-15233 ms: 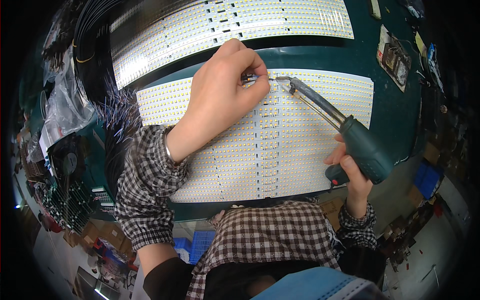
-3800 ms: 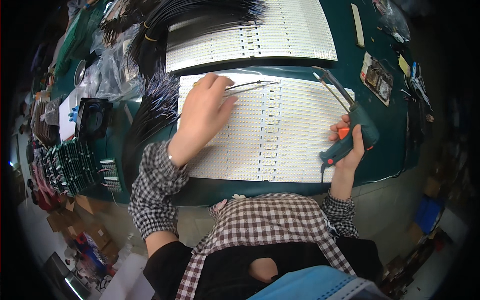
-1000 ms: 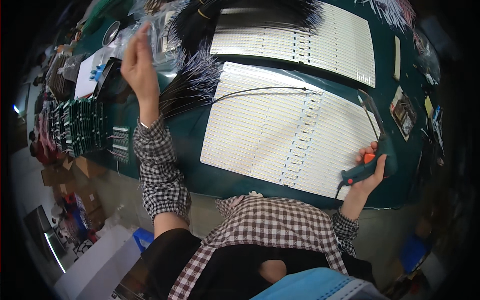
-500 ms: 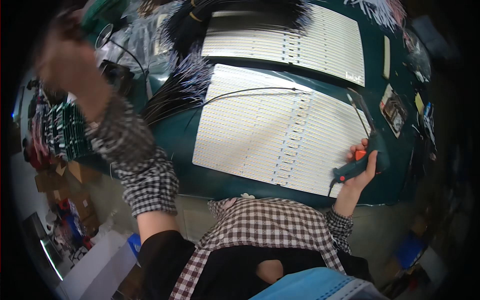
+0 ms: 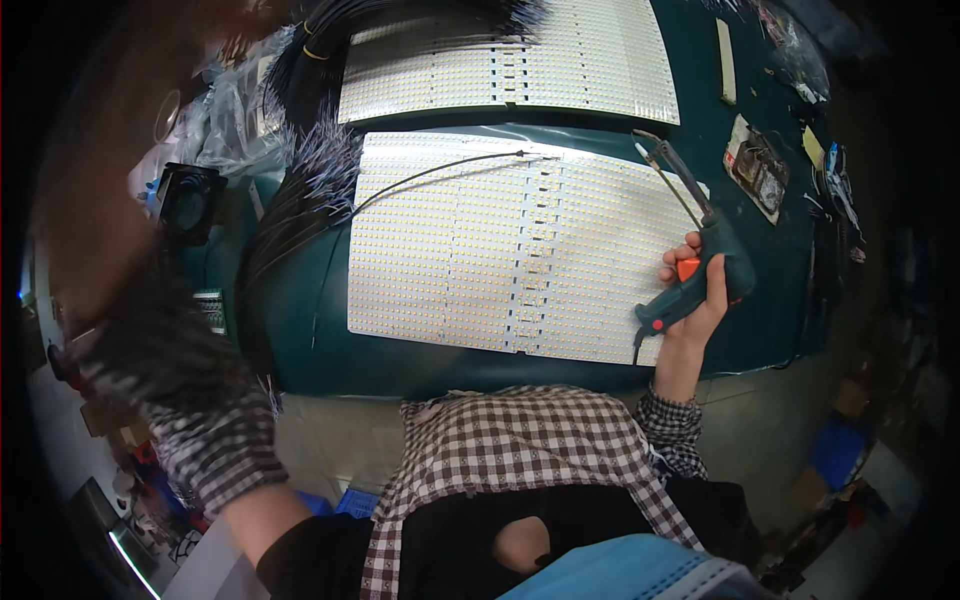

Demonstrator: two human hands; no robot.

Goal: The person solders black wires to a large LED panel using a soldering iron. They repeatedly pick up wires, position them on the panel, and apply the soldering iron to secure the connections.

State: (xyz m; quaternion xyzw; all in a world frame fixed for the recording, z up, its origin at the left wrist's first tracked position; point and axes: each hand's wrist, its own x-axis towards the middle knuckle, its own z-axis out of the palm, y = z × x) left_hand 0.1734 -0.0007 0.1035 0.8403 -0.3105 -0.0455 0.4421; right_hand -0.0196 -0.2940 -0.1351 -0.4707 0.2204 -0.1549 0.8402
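Observation:
My right hand [image 5: 702, 312] is wrapped round the grip of a dark green soldering gun [image 5: 732, 262] with an orange trigger. Its slim tip and a thin metal feed tube point up and away, over the right side of a white LED panel [image 5: 430, 270] covered in rows of small lights. A black wire [image 5: 425, 178] curves across this panel, one end near the middle of its far edge. Raised at the far left, close to the camera, my left hand [image 5: 105, 215] is smeared by motion; its fingers cannot be made out.
A second LED panel [image 5: 600, 75] lies behind the first. A thick bundle of black wires [image 5: 335, 35] rests across its left part. More wires with pale ends [image 5: 325, 170] and a black holder [image 5: 188, 203] are to the left. Right of the panels lie a pale strip [image 5: 725, 62] and a small packet [image 5: 757, 168].
The view has shifted, so the panels sit further left in the picture. My left arm has swung further left and stays blurred. My right hand still holds the soldering gun above the panel.

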